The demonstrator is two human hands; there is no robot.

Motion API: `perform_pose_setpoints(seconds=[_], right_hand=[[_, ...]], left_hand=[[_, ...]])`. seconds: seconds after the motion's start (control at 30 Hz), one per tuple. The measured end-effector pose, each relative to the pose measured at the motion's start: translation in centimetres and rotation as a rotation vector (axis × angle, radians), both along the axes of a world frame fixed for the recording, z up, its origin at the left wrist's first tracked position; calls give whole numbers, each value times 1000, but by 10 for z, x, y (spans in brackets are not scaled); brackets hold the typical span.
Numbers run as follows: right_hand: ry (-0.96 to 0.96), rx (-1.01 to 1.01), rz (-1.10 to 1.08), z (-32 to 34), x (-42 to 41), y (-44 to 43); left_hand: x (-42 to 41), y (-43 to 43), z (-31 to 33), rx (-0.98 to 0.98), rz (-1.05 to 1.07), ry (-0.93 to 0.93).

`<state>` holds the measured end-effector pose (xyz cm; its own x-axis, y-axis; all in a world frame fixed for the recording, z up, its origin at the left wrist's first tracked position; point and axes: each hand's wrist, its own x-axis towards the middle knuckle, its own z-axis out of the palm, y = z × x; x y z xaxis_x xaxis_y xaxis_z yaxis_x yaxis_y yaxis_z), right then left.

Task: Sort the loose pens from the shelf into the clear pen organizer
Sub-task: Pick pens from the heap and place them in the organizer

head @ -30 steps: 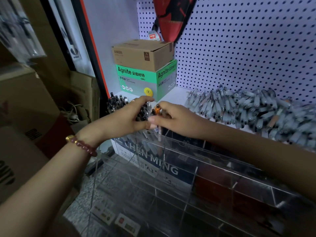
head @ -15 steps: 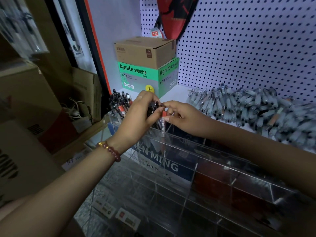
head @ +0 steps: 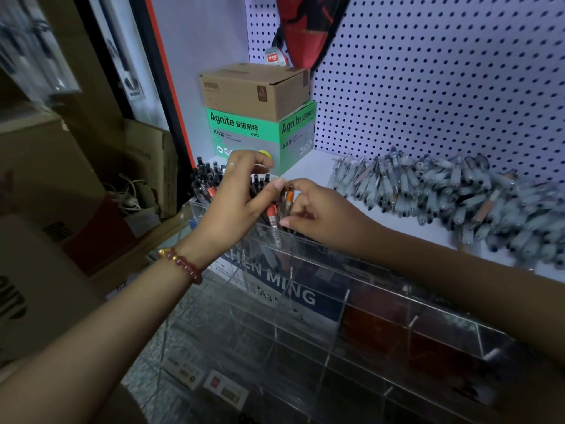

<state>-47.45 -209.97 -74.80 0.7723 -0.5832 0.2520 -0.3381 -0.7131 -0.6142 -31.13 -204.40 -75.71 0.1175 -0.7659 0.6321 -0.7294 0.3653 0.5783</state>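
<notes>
Two hands meet over the rear-left corner of the organizer (head: 345, 301). The left hand (head: 235, 206) is curled round a cluster of pens that seems to include the red-capped pen (head: 271, 213). The right hand (head: 324, 218) has thumb and forefinger pinching the orange-capped pen (head: 289, 197), its other fingers loosely bent. Both of these pens stand nearly upright, caps up and tips down inside a rear compartment, just beside a packed bunch of dark pens (head: 208, 182) in the far-left one. The next pick turns on the pile (head: 443, 194). It lies on the shelf (head: 308, 169) behind the organizer and well to the right of both hands, so the right hand is plainly the nearer. Most pens in it lie flat with long axes slanting front to back, so each would need tipping upright before it drops in. By count: one organizer, two coloured caps in hand, and one pile too dense to number. The front compartments look unfilled.
</notes>
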Motion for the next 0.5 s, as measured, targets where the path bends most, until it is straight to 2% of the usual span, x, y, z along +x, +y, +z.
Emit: perform_pose_setpoints(seconds=[0.1,0.17,0.37,0.5], right_hand=[[33,-52,-46,-2,-4,-2],[66,-96,-63,-2,-2,-3],[53,-111,-78,0,1,-4],[49,-65,-46,-1,2,-5]], left_hand=[[-7,11,-8,50,48,146],[-14,19,-16,92,104,174],[-25,25,-26,172,252,99],[-27,24,-22,177,253,33]])
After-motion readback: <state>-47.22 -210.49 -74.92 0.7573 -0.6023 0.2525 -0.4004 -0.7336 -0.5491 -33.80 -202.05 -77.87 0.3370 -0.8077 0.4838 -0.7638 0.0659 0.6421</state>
